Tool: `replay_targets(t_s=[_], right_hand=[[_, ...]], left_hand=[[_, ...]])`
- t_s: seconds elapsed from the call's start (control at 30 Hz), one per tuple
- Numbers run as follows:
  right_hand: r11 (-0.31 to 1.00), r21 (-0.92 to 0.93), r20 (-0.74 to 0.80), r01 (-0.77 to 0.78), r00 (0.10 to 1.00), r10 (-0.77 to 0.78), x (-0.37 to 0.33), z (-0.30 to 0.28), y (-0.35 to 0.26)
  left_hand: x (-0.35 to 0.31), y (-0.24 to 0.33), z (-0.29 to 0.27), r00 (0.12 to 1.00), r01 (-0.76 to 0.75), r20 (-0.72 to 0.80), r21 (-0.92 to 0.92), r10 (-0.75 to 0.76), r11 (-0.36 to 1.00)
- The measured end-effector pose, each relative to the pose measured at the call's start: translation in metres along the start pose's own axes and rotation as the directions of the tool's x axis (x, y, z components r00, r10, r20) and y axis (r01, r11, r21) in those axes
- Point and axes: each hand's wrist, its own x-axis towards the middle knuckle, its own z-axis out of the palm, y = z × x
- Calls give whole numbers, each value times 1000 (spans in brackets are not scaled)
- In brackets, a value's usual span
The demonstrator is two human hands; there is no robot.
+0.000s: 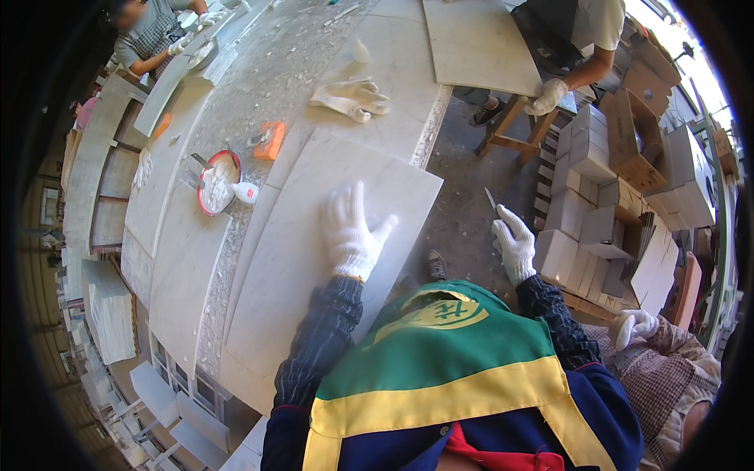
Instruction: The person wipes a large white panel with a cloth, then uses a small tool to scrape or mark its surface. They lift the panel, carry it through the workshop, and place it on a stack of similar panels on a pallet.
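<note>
The pale marble slab (314,259) lies flat on the workbench (259,94) in the middle of the frame, and I should keep my left hand (351,232) pressing it evenly, gloved fingers spread flat near its right edge, so it cannot slide or tip off the bench. My right hand (514,245) is closed round a thin blade (490,200), held clear over the floor right of centre. The slab looks smooth, grey-veined, matt and heavy, with clean straight edges.
</note>
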Motion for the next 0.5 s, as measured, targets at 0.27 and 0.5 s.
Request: replay_targets(t_s=[0.27, 0.5], right_hand=[[994, 112, 49, -2, 999, -4, -3, 8, -12], [997, 69, 48, -26, 999, 23, -10, 10, -8]], left_hand=[[0, -26, 10, 997, -49, 46, -253, 63, 966], [8, -37, 3, 970, -198, 133, -47, 202, 979]])
